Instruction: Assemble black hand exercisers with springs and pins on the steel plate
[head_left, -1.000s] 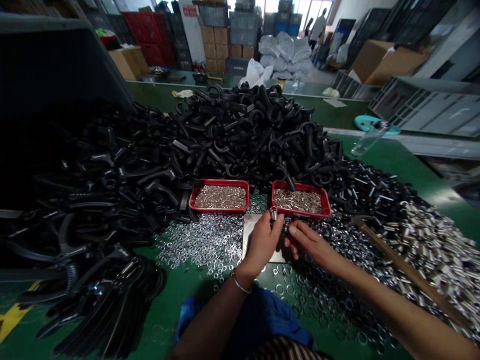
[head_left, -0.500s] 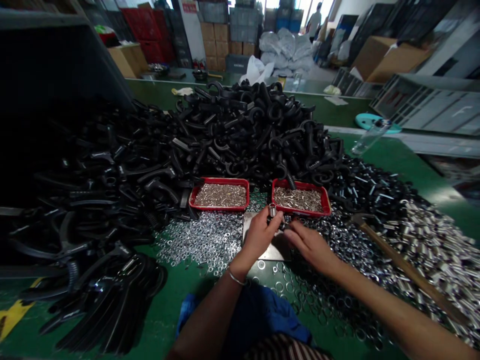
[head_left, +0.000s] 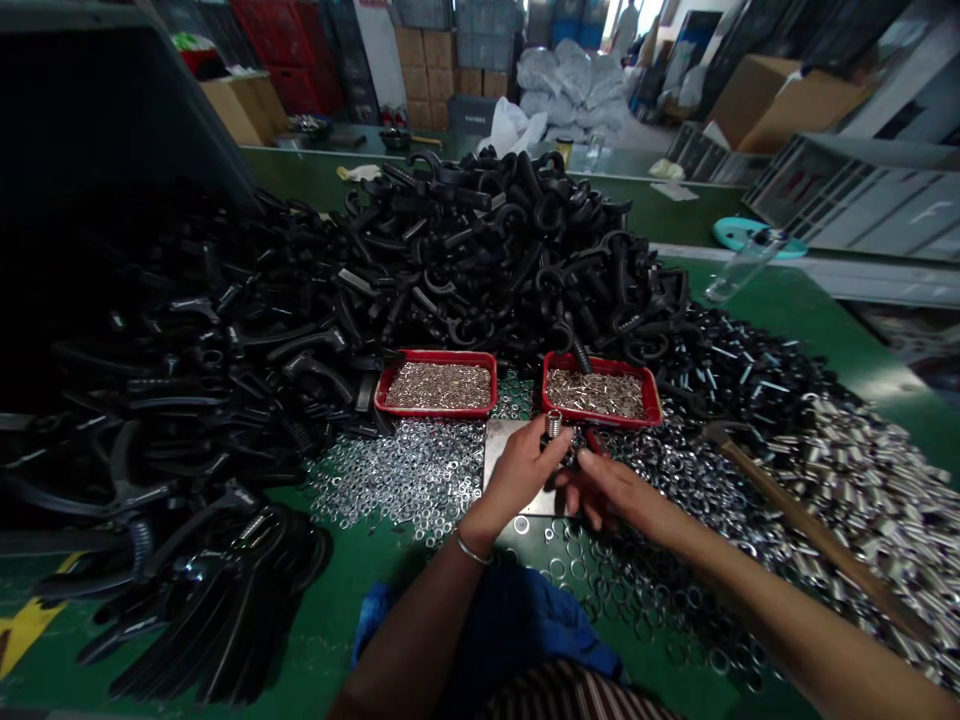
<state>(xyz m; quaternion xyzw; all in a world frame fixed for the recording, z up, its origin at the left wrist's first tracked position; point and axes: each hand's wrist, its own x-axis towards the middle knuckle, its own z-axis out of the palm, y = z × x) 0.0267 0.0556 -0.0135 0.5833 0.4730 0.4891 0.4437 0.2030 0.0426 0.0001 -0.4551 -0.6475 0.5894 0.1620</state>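
My left hand (head_left: 517,468) is closed around a small silver ribbed metal piece that looks like a coil spring (head_left: 553,424), its ribbed end standing up between thumb and fingers. Its lower part is hidden by the hand. Close on the right, my right hand (head_left: 611,490) has its fingers loosely curled and apart, with nothing visible in them. A dark bit shows between the two hands, too small to make out. Both hands are over a flat metal plate (head_left: 504,440) on the green table.
Two red trays (head_left: 436,411) (head_left: 600,416) of tiny metal parts stand behind the hands. Black curved handles (head_left: 480,240) are heaped beyond. Metal rings (head_left: 405,480) lie leftward; a hammer (head_left: 810,520) and silver cylinders (head_left: 885,480) lie right. A clear bottle (head_left: 746,265) lies farther back.
My right hand's fingers have spread and turned beside the left hand. My left hand still holds the ribbed piece, slightly further right. The view has shifted a little.
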